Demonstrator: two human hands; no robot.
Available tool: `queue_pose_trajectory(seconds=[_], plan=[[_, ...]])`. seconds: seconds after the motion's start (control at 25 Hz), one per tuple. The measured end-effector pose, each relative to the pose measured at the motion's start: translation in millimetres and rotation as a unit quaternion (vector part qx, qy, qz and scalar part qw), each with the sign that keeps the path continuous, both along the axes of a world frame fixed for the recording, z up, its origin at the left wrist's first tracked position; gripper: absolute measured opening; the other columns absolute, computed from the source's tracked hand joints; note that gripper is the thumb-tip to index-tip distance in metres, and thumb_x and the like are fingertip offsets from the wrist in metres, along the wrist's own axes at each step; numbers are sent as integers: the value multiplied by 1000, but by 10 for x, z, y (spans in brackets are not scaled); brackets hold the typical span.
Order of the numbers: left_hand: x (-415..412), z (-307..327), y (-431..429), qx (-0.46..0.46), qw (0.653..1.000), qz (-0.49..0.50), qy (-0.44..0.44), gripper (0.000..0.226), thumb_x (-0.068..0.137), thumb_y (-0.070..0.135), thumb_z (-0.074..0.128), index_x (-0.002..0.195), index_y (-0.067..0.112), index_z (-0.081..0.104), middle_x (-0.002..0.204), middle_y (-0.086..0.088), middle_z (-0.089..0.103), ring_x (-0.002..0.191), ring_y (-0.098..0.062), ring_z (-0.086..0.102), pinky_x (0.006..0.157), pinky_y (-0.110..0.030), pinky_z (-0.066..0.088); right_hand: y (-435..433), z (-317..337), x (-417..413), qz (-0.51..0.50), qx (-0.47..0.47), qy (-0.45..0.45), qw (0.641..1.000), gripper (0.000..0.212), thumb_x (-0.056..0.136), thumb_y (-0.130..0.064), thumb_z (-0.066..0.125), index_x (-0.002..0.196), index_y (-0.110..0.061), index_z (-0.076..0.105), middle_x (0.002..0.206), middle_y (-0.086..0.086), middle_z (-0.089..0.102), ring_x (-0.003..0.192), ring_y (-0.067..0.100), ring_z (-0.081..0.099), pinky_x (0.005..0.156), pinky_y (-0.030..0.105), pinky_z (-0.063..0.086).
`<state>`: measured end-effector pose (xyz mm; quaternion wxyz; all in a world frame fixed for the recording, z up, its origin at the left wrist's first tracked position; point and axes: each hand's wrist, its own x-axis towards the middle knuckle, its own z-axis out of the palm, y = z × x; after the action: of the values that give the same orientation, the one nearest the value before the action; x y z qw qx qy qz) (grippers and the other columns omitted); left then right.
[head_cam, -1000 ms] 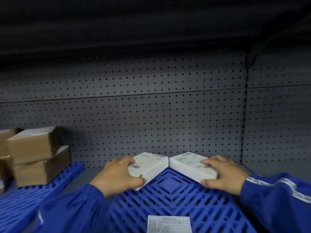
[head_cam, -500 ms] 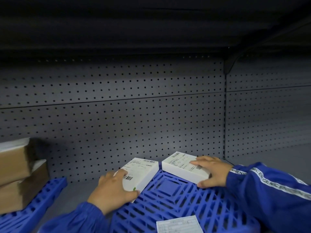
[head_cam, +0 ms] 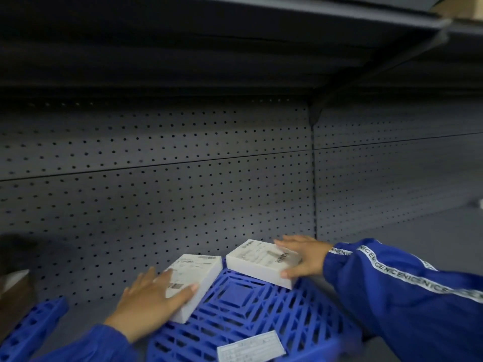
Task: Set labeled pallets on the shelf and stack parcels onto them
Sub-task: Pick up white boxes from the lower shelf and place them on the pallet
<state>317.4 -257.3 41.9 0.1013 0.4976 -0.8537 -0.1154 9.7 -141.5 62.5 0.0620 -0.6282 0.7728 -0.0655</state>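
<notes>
A blue plastic pallet (head_cam: 245, 312) lies on the grey shelf, with a white paper label (head_cam: 251, 347) on its near edge. Two flat white parcels rest on its far end. My left hand (head_cam: 151, 301) lies over the near end of the left parcel (head_cam: 194, 275), thumb along its side. Fingers of my right hand (head_cam: 300, 257) spread across the top of the right parcel (head_cam: 258, 261), and the thumb presses its near corner. The two parcels stand slightly apart, angled toward each other.
A second blue pallet (head_cam: 31, 327) sits at the lower left with a brown carton (head_cam: 14, 288) on it, mostly cut off. The perforated grey back panel (head_cam: 183, 199) is close behind the parcels. An upper shelf (head_cam: 235, 35) hangs overhead. Bare grey shelf surface (head_cam: 431, 236) extends right.
The view has swung right, so the brown cartons slid almost out of frame. Both hands stayed on their parcels; the parcels now sit a little apart on the pallet's far end.
</notes>
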Motion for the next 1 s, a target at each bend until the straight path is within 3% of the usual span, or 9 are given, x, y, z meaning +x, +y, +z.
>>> queue_pose_trajectory(seconds=[0.12, 0.2, 0.32, 0.4, 0.48, 0.56, 0.8, 1.0], plan=[[-93, 287, 76, -23, 998, -49, 15, 107, 55, 90, 33, 140, 25, 36, 147, 1, 39, 129, -18, 42, 106, -31, 32, 316, 158, -47, -14, -100, 13, 995, 63, 86, -51, 53, 141, -29, 34, 149, 1, 35, 135, 20, 34, 109, 29, 25], [-240, 438, 263, -66, 996, -52, 39, 110, 40, 92, 34, 134, 33, 41, 137, 1, 49, 121, -21, 51, 100, -33, 39, 627, 213, -120, -15, -162, 45, 986, 48, 89, -44, 51, 133, -26, 48, 136, 2, 52, 122, 21, 49, 101, 30, 37], [-502, 527, 568, -175, 959, -115, 191, 71, 39, 98, 36, 101, 66, 44, 111, 4, 62, 98, -28, 63, 87, -48, 50, 1120, 243, -258, -4, -253, 118, 960, 34, 91, -37, 46, 121, -26, 60, 119, -1, 63, 109, 20, 57, 89, 34, 47], [-826, 519, 805, -218, 936, -161, 226, 53, 51, 93, 38, 99, 71, 41, 107, 7, 62, 96, -24, 61, 84, -52, 50, 1463, 205, -423, 16, -325, 167, 931, 34, 88, -37, 43, 106, -24, 69, 99, -1, 71, 91, 23, 66, 73, 33, 52], [-1224, 588, 1238, -244, 914, -202, 254, 46, 62, 87, 36, 104, 68, 41, 106, 9, 61, 97, -23, 60, 83, -53, 50, 1802, 139, -705, 24, -372, 208, 905, 35, 82, -36, 42, 88, -21, 74, 74, -2, 72, 65, 23, 67, 55, 28, 53], [-1700, 645, 1782, -268, 891, -232, 283, 41, 70, 82, 33, 104, 62, 44, 105, 11, 61, 94, -21, 59, 80, -53, 50, 2188, 87, -1072, 15, -383, 227, 895, 34, 81, -34, 43, 80, -20, 74, 65, -2, 70, 57, 24, 65, 50, 27, 53], [-3290, 651, 3306, -321, 845, -240, 353, 37, 79, 46, 40, 86, 20, 65, 85, 0, 64, 80, -26, 60, 70, -39, 49, 3436, 148, -2225, -66, -417, 239, 874, 30, 83, -31, 46, 75, -18, 72, 61, 0, 68, 56, 24, 63, 50, 28, 52], [-4608, 526, 4020, -323, 832, -260, 369, 34, 81, 39, 40, 83, 16, 66, 85, -1, 64, 81, -26, 59, 67, -30, 39, 4162, 124, -3139, -154, -399, 217, 877, 35, 83, -33, 42, 90, -15, 72, 76, 2, 71, 72, 24, 66, 64, 35, 55]])
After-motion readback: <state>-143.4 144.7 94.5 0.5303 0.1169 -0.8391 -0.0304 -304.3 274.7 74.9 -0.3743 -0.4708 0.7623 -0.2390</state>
